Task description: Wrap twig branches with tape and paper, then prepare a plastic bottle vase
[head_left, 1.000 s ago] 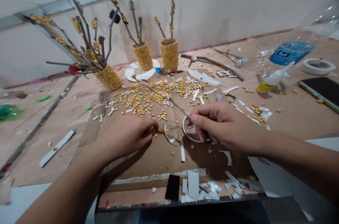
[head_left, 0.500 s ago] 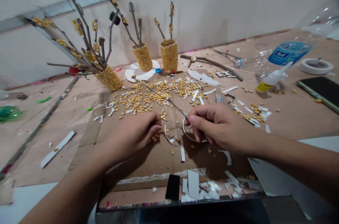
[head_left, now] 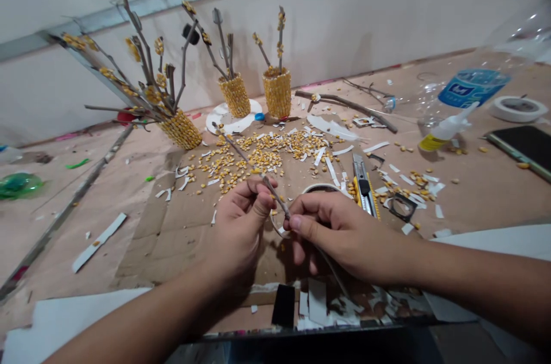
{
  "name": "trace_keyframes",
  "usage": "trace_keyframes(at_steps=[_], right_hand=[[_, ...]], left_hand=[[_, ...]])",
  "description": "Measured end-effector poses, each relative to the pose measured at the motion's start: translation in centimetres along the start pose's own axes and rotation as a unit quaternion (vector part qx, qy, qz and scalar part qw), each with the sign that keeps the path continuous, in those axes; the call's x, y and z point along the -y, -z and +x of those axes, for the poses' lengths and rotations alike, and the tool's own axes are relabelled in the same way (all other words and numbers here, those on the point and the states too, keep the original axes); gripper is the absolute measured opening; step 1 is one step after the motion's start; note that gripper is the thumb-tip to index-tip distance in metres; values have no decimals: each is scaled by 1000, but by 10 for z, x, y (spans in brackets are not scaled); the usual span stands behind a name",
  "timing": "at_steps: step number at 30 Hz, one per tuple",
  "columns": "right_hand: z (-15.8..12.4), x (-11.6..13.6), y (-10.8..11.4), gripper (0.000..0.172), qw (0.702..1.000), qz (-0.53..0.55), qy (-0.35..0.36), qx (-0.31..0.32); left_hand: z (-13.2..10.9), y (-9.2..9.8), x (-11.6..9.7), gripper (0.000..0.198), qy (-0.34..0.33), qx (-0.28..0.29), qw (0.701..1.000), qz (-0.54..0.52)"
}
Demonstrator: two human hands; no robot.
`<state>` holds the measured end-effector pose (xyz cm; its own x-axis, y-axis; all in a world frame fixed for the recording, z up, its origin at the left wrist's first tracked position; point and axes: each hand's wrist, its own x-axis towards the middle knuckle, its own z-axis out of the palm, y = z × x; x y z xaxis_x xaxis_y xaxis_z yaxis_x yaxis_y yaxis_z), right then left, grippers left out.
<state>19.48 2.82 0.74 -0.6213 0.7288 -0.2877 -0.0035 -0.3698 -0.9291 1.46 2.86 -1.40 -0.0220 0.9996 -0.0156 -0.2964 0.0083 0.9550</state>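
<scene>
A thin twig [head_left: 245,157] slants from the corn kernels [head_left: 258,157] down into my right hand [head_left: 340,235], whose fingers are pinched on its lower end. My left hand [head_left: 241,226] is closed just left of it, thumb and fingertips pressed together against the twig near a kernel; what they pinch is too small to name. Both hands hover over brown cardboard [head_left: 172,232]. A white tape ring [head_left: 318,187] lies just behind my right hand.
Three corn-covered pots with kernel-tipped twigs [head_left: 181,128] [head_left: 235,94] [head_left: 278,91] stand at the back. A yellow utility knife [head_left: 364,186] lies right of my hands. A glue bottle [head_left: 445,128], plastic bottle [head_left: 469,85], tape roll [head_left: 516,107] and phone [head_left: 523,146] sit far right. Paper scraps lie about.
My left hand rose from the cardboard and met the twig beside my right hand. The right hand drew nearer with the twig, uncovering the utility knife and tape ring.
</scene>
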Motion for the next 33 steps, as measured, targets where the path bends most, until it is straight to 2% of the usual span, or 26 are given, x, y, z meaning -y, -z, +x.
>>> trace_keyframes(at_steps=[7,16,21,27,33], right_hand=[[-2,1,0,25,1000,-11,5,-8],[0,-1,-3,23,999,-28,10,-18],[1,-2,-3,22,999,-38,3,-18],[2,-4,-2,22,998,-60,18,-29],[1,-8,-3,23,993,-95,49,-38]], left_hand=[[0,0,6,29,10,17,999,-32],[0,-7,4,33,8,32,997,-71],[-1,-6,6,35,15,10,999,-46],[-4,-9,5,37,24,-12,999,31],[-6,-11,4,40,14,-6,999,51]])
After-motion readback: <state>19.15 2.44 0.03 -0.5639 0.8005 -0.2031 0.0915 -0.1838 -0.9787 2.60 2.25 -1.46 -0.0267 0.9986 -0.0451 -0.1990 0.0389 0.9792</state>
